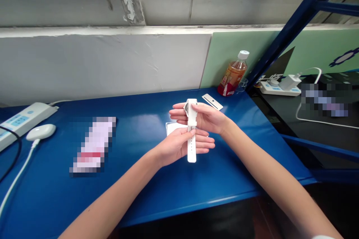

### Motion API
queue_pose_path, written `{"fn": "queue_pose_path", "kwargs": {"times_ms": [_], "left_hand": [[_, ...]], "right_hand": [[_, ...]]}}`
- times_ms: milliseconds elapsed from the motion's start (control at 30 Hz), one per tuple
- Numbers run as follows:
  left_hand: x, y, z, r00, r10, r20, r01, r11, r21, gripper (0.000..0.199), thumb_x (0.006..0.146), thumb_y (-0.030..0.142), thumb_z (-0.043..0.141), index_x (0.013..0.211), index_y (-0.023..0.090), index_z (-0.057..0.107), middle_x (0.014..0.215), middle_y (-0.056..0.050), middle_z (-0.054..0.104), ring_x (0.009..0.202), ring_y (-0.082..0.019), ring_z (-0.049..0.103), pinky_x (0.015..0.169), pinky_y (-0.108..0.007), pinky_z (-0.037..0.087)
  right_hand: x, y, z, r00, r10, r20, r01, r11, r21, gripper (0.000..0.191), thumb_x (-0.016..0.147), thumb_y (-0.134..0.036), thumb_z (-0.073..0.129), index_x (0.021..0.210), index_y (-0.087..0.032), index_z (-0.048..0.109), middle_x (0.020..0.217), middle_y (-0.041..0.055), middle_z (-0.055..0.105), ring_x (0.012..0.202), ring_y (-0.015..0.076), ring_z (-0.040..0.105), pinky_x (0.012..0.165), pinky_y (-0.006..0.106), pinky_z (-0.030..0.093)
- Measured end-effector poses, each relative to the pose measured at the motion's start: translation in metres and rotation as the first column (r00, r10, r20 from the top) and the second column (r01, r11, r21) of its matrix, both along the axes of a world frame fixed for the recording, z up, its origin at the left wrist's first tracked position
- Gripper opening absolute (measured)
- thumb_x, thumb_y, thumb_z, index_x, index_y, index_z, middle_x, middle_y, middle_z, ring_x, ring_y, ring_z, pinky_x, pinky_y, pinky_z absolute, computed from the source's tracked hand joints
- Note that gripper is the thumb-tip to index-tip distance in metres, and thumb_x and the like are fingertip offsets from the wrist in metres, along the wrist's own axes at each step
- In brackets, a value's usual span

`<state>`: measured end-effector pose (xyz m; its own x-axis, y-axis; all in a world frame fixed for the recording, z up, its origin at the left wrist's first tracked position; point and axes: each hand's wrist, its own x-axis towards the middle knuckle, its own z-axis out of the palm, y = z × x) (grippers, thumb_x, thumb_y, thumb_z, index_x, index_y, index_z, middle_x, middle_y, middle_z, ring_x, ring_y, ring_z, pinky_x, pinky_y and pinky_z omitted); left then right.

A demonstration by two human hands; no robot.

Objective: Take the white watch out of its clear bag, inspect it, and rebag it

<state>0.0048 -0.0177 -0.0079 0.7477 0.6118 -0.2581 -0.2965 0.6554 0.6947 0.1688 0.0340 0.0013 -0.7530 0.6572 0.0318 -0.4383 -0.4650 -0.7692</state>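
Observation:
A white wristwatch (192, 145) hangs lengthwise between my hands, its strap pointing toward me and its round case partly hidden at the far end. My left hand (175, 147) holds the lower strap, thumb on top and straight fingers beneath. Farther up, my right hand (210, 117) pinches the watch near its case with the thumb, its fingers stretched out to the left behind it. Under the hands, a flat white object (169, 127) shows only in part. Just beyond my right hand lies a white card with a dark slot (212, 101).
On the blue table (140, 194), a blurred-out phone-like object (94, 143) lies left. A power strip (26, 119) and white oval device with a cable (41, 132) are farther left. A drink bottle (233, 74) stands by a blue metal frame (294, 18) at back right.

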Motion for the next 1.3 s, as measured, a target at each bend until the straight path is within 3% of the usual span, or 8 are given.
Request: {"fn": "queue_pose_path", "kwargs": {"times_ms": [267,567,700,833,1033,1167,1300], "left_hand": [[0.0,0.0,-0.004,1.0,0.012,-0.007,-0.012,1.0,0.026,0.028,0.098,0.025,0.054,0.111,0.003,0.067,0.115,-0.024,0.069,0.103,-0.031,0.07,0.094,-0.045,0.051],[-0.007,0.002,0.001,0.989,-0.134,0.057,0.13,0.989,0.069,0.031,0.098,0.021,0.052,0.12,0.002,0.064,0.128,-0.027,0.061,0.117,-0.036,0.062,0.102,-0.051,0.044],[-0.006,0.002,-0.002,0.992,-0.103,0.07,0.099,0.993,0.059,0.03,0.098,0.022,0.053,0.119,0.003,0.065,0.125,-0.026,0.063,0.115,-0.035,0.063,0.101,-0.049,0.045],[-0.005,0.002,-0.004,0.994,-0.09,0.063,0.088,0.996,0.03,0.029,0.098,0.021,0.053,0.117,0.003,0.066,0.125,-0.026,0.063,0.114,-0.035,0.064,0.1,-0.048,0.046],[-0.005,0.003,-0.005,0.998,-0.041,0.041,0.04,0.999,0.021,0.027,0.097,0.021,0.055,0.114,0.003,0.066,0.122,-0.026,0.065,0.111,-0.035,0.066,0.1,-0.049,0.046],[-0.005,0.004,-0.005,0.999,-0.039,0.016,0.038,0.999,0.021,0.029,0.096,0.024,0.056,0.114,0.004,0.066,0.123,-0.026,0.064,0.112,-0.036,0.065,0.1,-0.05,0.045],[-0.006,0.006,-0.004,0.999,-0.024,0.029,0.023,1.0,0.007,0.03,0.094,0.019,0.053,0.116,0.003,0.065,0.123,-0.026,0.065,0.112,-0.036,0.065,0.101,-0.051,0.044]], "right_hand": [[0.01,0.004,0.007,0.997,-0.057,0.061,0.056,0.998,0.025,0.034,0.094,-0.028,0.052,0.119,-0.008,0.062,0.128,0.0168,0.065,0.123,0.0268,0.059,0.111,0.044,0.037],[0.01,0.003,0.007,0.998,-0.036,0.046,0.035,0.999,0.016,0.034,0.096,-0.026,0.049,0.12,-0.006,0.06,0.127,0.0183,0.065,0.12,0.027,0.061,0.111,0.044,0.039],[0.005,0.003,0.004,0.993,-0.096,0.063,0.098,0.995,-0.018,0.034,0.097,-0.026,0.043,0.12,-0.007,0.06,0.128,0.019,0.064,0.12,0.0249,0.061,0.112,0.044,0.037],[0.002,0.003,0.003,0.996,-0.08,0.045,0.084,0.993,-0.08,0.045,0.1,-0.038,0.033,0.12,-0.008,0.06,0.132,0.0183,0.062,0.124,0.0251,0.058,0.113,0.043,0.034],[0.004,0.002,0.005,0.996,-0.086,0.02,0.087,0.995,-0.049,0.052,0.1,-0.045,0.029,0.123,-0.009,0.06,0.132,0.0165,0.062,0.125,0.0268,0.057,0.113,0.046,0.034],[0.005,0.005,-0.001,0.993,-0.104,0.063,0.104,0.995,0.002,0.041,0.098,-0.037,0.04,0.123,-0.012,0.061,0.132,0.0144,0.062,0.126,0.0246,0.056,0.112,0.044,0.035],[0.007,0.01,-0.007,0.977,-0.201,0.075,0.196,0.978,0.07,0.033,0.093,-0.029,0.055,0.12,-0.013,0.064,0.126,0.014,0.067,0.117,0.0238,0.063,0.108,0.042,0.042]]}}
